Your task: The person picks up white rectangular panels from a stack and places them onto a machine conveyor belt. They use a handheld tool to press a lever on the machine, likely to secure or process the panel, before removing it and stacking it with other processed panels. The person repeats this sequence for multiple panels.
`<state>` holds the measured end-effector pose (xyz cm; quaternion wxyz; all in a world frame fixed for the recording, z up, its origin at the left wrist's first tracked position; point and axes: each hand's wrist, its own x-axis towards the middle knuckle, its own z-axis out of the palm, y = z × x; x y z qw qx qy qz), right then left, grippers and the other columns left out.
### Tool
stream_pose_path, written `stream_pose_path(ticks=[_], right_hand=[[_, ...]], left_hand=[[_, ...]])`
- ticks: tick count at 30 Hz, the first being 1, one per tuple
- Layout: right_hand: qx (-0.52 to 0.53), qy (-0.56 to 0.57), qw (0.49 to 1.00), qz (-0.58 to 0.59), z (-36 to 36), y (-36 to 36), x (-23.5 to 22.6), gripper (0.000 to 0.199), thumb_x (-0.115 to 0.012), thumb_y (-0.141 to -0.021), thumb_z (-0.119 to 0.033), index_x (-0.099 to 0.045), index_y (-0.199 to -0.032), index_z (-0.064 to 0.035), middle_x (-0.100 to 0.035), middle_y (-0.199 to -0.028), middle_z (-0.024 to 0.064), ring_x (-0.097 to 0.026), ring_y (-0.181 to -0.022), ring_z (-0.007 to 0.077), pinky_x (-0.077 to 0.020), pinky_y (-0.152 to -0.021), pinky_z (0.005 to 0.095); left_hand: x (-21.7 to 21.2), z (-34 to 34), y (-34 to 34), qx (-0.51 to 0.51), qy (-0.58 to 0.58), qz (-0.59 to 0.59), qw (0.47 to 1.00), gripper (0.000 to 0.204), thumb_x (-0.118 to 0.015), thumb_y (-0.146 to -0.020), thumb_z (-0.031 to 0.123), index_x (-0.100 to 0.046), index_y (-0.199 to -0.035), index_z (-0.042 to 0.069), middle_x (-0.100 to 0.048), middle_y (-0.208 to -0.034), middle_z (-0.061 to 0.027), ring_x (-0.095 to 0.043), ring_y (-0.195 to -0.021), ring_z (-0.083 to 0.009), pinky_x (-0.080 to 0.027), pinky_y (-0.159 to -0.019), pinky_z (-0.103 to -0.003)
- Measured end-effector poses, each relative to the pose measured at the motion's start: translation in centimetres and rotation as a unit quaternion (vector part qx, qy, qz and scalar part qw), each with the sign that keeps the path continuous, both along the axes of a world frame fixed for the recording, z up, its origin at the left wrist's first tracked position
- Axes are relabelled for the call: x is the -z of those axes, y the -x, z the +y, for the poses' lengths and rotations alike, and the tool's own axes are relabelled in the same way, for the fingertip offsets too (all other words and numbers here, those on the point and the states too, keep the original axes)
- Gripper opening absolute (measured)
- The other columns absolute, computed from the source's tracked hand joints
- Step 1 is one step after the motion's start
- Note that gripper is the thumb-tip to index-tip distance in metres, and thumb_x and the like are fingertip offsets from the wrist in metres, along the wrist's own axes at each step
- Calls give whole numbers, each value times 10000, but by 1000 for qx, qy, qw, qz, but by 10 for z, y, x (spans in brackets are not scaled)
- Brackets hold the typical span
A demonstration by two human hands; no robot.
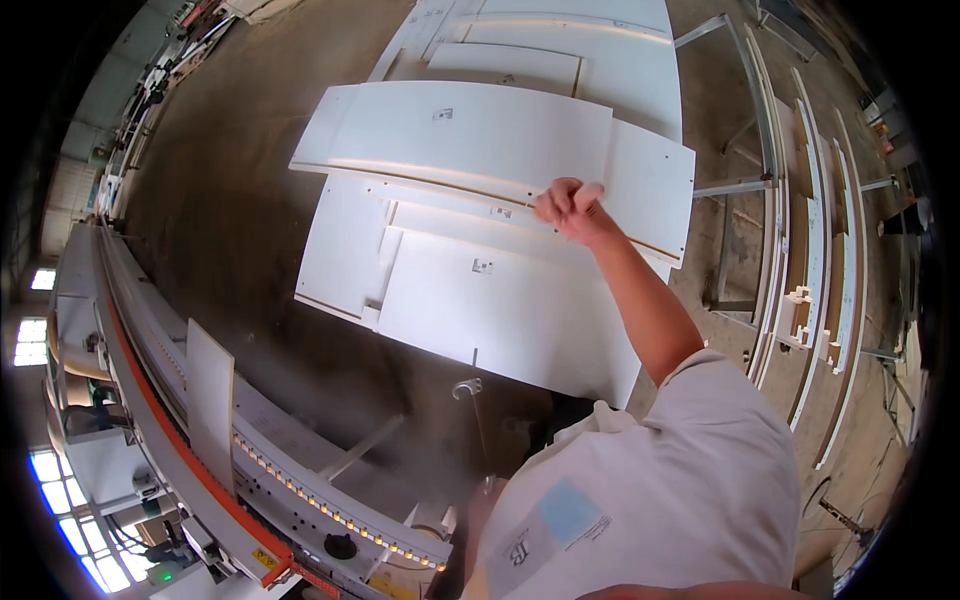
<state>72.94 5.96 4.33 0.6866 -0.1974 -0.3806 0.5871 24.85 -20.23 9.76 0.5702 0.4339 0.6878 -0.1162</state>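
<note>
My right hand (572,210) is over the front edge of a long white panel (470,125). Its fingers are curled in; whether they grip that edge or something small is hidden. This panel lies across a stack of other white boards, with a smaller white panel (500,300) nearer to me and another board (650,180) under its right end. Small printed labels sit on several of them. My left hand cannot be made out; only a blurred strip of what looks like my left arm shows beside my shirt.
At the left runs a long machine (265,465) with an orange strip and a row of small yellowish rollers; a white board (210,400) stands upright on it. Metal frames (745,190) and long narrow white strips (815,260) are on the right. More white panels (620,80) lie behind.
</note>
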Motion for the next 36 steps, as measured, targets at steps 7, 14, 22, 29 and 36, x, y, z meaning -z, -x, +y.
stream_pose_path(ticks=[7, 14, 22, 29, 36], right_hand=[[-302, -229, 925, -4, 11, 98, -151, 306, -609, -583, -390, -466, -538, -124, -625, -549, 34, -386, -516, 131, -268, -491, 262], [-367, -277, 888, 16, 4, 128, -177, 253, -646, -656, -294, -496, -534, -132, -618, -513, 8, -383, -446, 96, -225, -451, 256], [-223, -104, 963, -111, -2, 100, -98, 363, -644, -834, -320, -546, -564, -100, -648, -592, 39, -457, -502, 133, -366, -508, 286], [406, 326, 749, -409, -13, -36, 117, 493, -597, -926, -455, -621, -1227, -66, -701, -1124, 130, -645, -1057, 284, -484, -937, 394], [466, 462, 600, -458, -14, -79, 145, 641, -666, -838, -510, -608, -1245, -17, -610, -1305, 203, -571, -1228, 351, -452, -1020, 426]], left_hand=[[3, -10, 9, -143, -41, -172, 974, 261, -521, -1024, 288, -669, -984, 77, -663, -861, -51, -618, -804, -134, -482, -722, -312], [-27, -3, -15, -18, -100, -100, 990, 265, -529, -1030, 292, -658, -985, 65, -653, -848, -31, -604, -799, -124, -480, -730, -314], [3, -12, -4, -28, -114, -70, 991, 326, -563, -986, 364, -685, -991, 61, -683, -837, -63, -632, -796, -140, -494, -721, -334], [63, -38, 42, 67, -126, -35, 989, 307, -650, -923, 263, -623, -1151, 58, -688, -984, -66, -635, -942, -150, -490, -829, -316], [31, -40, 14, -60, -97, -77, 990, 275, -634, -940, 344, -661, -1014, 81, -676, -897, -61, -628, -884, -155, -482, -774, -332]])
